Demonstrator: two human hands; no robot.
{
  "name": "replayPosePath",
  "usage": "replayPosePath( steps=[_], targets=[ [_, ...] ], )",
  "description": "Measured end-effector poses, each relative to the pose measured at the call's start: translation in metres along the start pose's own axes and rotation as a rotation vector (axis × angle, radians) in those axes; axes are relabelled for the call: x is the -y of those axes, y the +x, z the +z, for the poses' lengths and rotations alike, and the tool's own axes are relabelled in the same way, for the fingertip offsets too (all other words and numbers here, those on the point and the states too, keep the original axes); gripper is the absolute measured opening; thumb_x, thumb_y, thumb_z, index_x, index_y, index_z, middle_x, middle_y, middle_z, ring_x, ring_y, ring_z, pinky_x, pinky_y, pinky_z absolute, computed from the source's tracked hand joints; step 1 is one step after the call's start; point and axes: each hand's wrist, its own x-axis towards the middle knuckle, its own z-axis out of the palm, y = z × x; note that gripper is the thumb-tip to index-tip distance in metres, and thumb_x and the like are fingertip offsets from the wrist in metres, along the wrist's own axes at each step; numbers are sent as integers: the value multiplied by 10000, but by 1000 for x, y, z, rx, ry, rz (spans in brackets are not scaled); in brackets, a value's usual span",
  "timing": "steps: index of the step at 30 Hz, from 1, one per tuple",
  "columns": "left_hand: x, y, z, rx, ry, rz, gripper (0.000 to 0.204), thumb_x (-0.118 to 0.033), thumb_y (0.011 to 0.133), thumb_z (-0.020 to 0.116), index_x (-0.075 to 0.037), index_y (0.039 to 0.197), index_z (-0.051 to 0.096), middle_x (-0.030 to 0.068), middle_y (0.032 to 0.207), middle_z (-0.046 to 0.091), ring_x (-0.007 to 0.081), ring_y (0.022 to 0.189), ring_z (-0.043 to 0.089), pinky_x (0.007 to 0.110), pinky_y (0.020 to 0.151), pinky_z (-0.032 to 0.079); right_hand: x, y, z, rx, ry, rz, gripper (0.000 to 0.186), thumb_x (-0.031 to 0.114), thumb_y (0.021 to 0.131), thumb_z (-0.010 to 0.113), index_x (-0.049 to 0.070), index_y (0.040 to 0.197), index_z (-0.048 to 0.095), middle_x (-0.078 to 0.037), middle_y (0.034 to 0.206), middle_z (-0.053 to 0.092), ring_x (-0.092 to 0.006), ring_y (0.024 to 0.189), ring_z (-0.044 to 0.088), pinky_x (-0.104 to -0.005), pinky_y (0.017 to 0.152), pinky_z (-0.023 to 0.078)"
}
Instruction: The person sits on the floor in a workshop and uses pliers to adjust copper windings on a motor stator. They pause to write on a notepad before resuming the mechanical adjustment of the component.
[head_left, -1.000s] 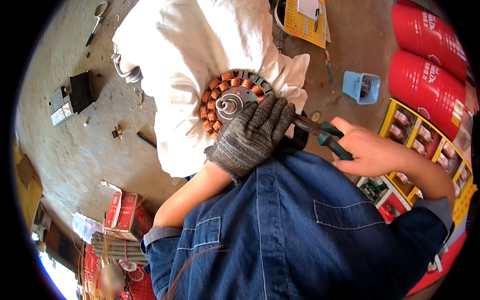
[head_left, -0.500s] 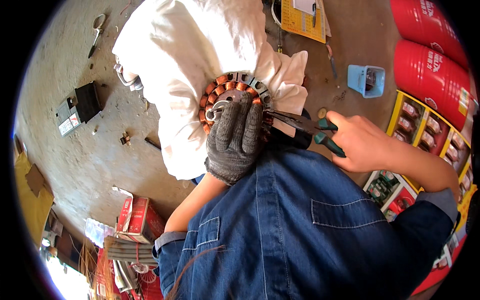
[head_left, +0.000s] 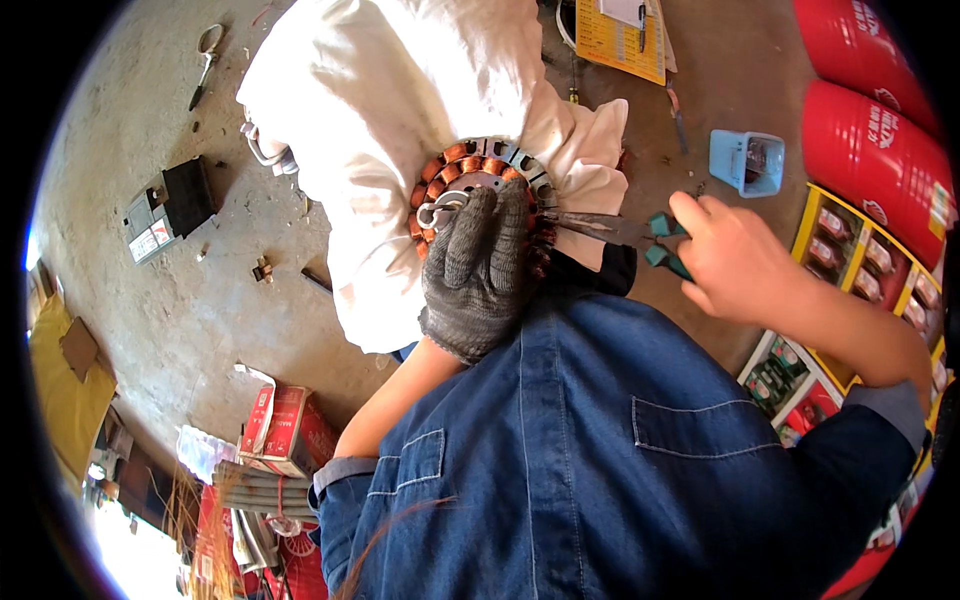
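On white cloth draped over my lap sits a ring-shaped motor stator with copper coils around a metal core. My left hand, in a dark grey knit glove, is wrapped over its near side, covering part of the coils and centre. A pale loop shows beside the gloved fingers. My bare right hand grips pliers with green handles. The pliers' jaws point left, at the stator's right edge; I cannot tell what the tips bite on.
Right of the cloth are a light blue bin, red drums and a yellow-edged display of packaged parts. A yellow clipboard lies at the far side. Leftward on the floor are a black case and a red carton.
My right hand and the pliers have moved slightly farther away and to the right, and the pliers lie more level. My left hand keeps its hold on the stator. The whole view has shifted slightly.
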Motion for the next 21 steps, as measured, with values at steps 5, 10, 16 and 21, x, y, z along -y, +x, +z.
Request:
replayPosePath(
  steps=[5, 10, 16, 21],
  targets=[
    [2, 0, 4, -48, -16, 15, 577, -195, 766, 688, -21, 1306, 581, 130, 1327, 578, 294, 1229, 533, 425, 1006, 464, -20, 4, -5, 307, 405, -85, 263, 157, 737, 604, -63, 618, 521, -181, 1037, 454, -325, 1016, 490, -423, 788, 488],
    [4, 3, -2, -19, -64, 51, 531, -154, 786, 651, -9, 1294, 592, 121, 1314, 592, 277, 1226, 545, 406, 985, 485, -22, 18, -18, 398, 334, -66, 269, 166, 749, 597, -69, 636, 530, -188, 1046, 456, -323, 1028, 482, -428, 786, 498],
    [4, 4, -1, 8, 6, 100, 492, -100, 818, 591, -1, 1300, 586, 98, 1351, 581, 245, 1246, 538, 362, 992, 483, -17, 27, -20, 427, 230, -6, 248, 146, 731, 651, -71, 649, 567, -207, 1060, 474, -340, 952, 565, -443, 753, 516],
    [4, 7, -1, 29, -26, 84, 478, -93, 830, 579, -21, 1302, 591, 92, 1341, 588, 240, 1239, 542, 349, 992, 483, -12, 24, -21, 298, 104, -41, 242, 141, 683, 732, -63, 637, 610, -220, 1013, 523, -360, 801, 630, -450, 704, 520]
  ],
)
